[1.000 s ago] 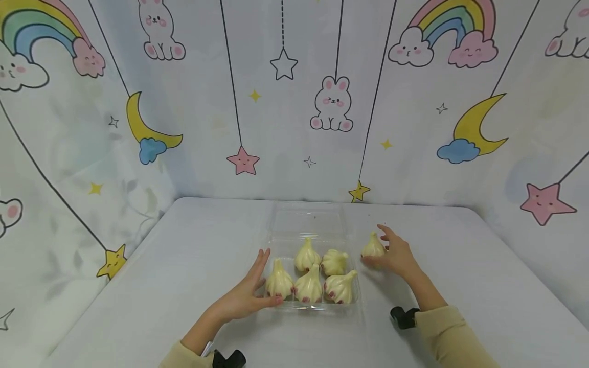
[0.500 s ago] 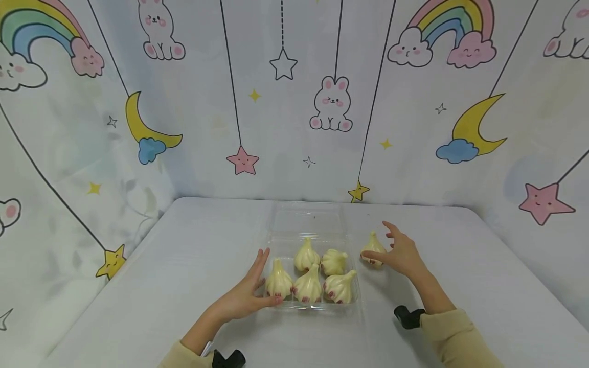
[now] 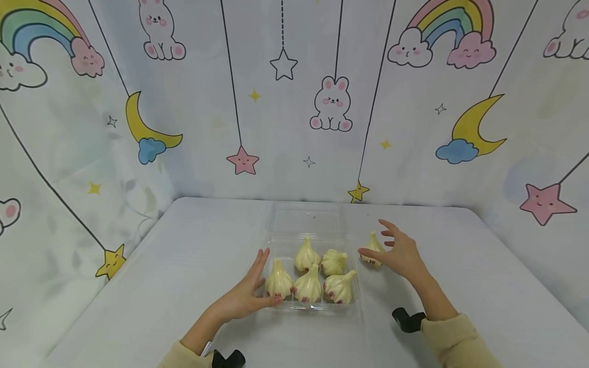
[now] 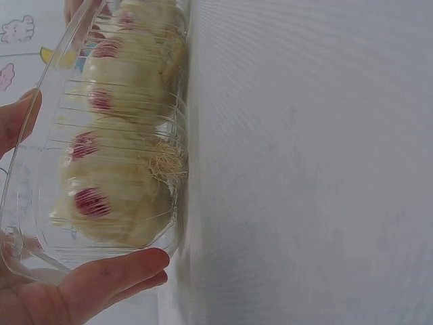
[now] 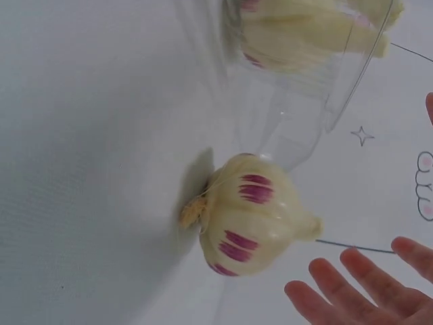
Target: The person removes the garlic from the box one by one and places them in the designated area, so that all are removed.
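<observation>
In the head view my left hand (image 3: 246, 295) rests against the left front corner of a clear plastic clamshell box (image 3: 294, 307), its fingers straight and spread. Several cream garlic bulbs (image 3: 307, 287) with purple marks sit inside. The left wrist view shows fingers (image 4: 122, 274) touching the clear wall, with garlic behind it. To the right of the box, one loose garlic bulb (image 5: 254, 217) stands on the table, root end down. My right hand (image 3: 398, 255) is spread around it, thumb in front and fingers behind. In the right wrist view the fingers (image 5: 365, 288) stand apart from that bulb.
The box's transparent lid (image 3: 306, 220) lies folded back behind it. A white cloth-covered table (image 3: 193, 245) runs to a printed curtain (image 3: 285, 122) at the back and sides. Black camera mounts (image 3: 408, 320) sit at both wrists.
My right hand has drawn slightly right and back from the loose garlic bulb, uncovering more of its base. My left hand and the box have stayed put.
</observation>
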Available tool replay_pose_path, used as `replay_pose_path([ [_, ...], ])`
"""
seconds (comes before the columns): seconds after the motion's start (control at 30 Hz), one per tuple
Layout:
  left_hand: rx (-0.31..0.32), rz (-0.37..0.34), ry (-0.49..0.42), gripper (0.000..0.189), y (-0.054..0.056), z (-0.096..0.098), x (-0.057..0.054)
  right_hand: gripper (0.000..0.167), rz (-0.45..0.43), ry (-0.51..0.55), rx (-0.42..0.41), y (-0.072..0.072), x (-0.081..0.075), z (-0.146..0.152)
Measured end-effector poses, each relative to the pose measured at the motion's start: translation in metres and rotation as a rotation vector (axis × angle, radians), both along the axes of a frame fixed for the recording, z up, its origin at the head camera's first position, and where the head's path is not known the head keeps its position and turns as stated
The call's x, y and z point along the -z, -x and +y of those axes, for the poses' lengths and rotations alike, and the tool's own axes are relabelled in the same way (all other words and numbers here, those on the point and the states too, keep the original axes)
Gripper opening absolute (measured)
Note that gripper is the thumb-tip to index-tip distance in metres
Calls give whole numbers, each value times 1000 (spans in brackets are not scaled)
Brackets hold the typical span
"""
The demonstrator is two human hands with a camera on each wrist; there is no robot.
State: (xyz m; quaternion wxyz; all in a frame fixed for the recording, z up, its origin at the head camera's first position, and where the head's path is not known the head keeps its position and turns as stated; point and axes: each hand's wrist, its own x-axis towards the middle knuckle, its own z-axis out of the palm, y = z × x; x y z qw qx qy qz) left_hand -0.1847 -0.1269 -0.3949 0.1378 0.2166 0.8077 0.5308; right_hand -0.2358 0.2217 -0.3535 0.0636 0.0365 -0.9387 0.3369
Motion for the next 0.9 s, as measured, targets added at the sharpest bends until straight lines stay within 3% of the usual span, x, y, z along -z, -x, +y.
replay_pose_path([
  [0.63, -1, 20, 26, 101, 0, 1, -2, 82, 16, 140, -86, -23, -14, -27],
  [0.9, -1, 9, 16, 101, 0, 0, -1, 78, 64, 171, -143, -26, -7, -49],
])
